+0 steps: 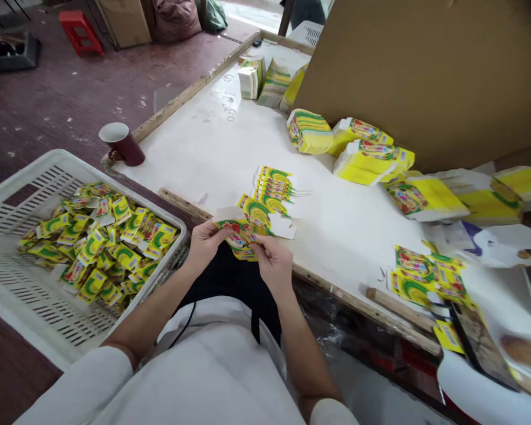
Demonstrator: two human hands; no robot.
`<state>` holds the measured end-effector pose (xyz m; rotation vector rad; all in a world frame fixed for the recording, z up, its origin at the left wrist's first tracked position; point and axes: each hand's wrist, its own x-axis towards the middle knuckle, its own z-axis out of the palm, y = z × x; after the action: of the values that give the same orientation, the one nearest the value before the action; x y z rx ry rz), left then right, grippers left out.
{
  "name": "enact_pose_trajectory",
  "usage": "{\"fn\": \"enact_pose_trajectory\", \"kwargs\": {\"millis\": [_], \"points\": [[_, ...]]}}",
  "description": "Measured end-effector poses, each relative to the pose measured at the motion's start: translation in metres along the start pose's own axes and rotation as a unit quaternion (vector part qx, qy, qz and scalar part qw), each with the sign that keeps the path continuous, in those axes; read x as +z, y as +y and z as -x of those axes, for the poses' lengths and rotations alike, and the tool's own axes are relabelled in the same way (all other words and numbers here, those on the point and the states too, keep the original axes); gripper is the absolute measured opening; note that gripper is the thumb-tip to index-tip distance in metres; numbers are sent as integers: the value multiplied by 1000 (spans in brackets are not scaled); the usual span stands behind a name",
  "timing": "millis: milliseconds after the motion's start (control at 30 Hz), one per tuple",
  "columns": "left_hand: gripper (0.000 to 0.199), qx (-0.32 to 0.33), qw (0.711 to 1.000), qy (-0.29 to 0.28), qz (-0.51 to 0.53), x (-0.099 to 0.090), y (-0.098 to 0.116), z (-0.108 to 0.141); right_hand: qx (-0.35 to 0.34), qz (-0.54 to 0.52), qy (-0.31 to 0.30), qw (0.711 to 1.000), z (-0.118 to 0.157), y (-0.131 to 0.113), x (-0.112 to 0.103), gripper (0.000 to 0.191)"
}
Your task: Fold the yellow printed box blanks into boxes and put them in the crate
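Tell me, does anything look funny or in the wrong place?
Maybe the maroon mug: it stands right at the corner of the table, where it could get knocked, near the basket of small yellow cartons. Pale bits also litter the floor.

My widest way runs far and left across the white tabletop point(190, 139), between the maroon mug point(131, 150) and the fanned cartons point(274, 189). To the right, a bare strip passes between those and the bundled cartons point(371, 162), behind which a tall cardboard sheet point(416, 71) walls me off. At near left, the white crate point(0, 251) has a raised rim blocking a low sweep; above it the air is open.
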<state>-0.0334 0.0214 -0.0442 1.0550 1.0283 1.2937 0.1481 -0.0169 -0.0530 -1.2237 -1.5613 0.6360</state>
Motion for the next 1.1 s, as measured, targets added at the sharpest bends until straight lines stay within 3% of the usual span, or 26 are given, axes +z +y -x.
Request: {"fn": "enact_pose_trajectory", "kwargs": {"millis": [133, 233, 300, 367, 433, 500, 567, 633, 667, 767, 833, 933, 1033, 1100], "points": [[76, 90, 984, -86, -130, -21, 28, -8, -113, 165, 47, 979, -3, 0, -14, 30], [105, 127, 920, -186, -321, -22, 45, -8, -206, 219, 28, 953, -1, -7, -14, 40], [94, 94, 875, -242, -409, -14, 46, -4, -217, 201, 38, 955, 0, -12, -10, 40], [77, 78, 858, -254, -440, -3, 41, 2, -154, 137, 94, 974, 2, -14, -6, 58], [73, 106, 859, -239, -440, 5, 33, 8, -37, 10, 129, 991, 2, -13, -3, 76], [77, 160, 854, -251, -428, 9, 26, 13, 88, -161, 56, 981, 1, -10, 0, 69], [78, 209, 838, -274, -424, 11, 22, 17, 191, -311, -82, 927, 0, -7, 2, 60], [72, 238, 822, -285, -431, 11, 19, 18, 243, -391, -173, 871, -1, -3, 5, 62], [67, 241, 820, -283, -435, 10, 19, 18, 243, -401, -179, 865, 0, -1, 7, 66], [55, 211, 828, -279, -438, 8, 17, 15, 187, -372, -118, 901, 4, 4, 10, 79], [63, 186, 839, -286, -424, 7, 15, 12, 126, -306, -97, 938, 7, 4, 11, 80], [82, 196, 853, -256, -410, 8, 9, 8, 21, -145, -99, 984, 9, 2, 9, 50], [71, 192, 838, -183, -477, 8, 9, 7, -9, -67, -25, 997, 8, 2, 5, 42], [57, 171, 826, -164, -512, 5, 14, 8, -1, -62, -24, 998, 7, 5, 2, 47]]}}
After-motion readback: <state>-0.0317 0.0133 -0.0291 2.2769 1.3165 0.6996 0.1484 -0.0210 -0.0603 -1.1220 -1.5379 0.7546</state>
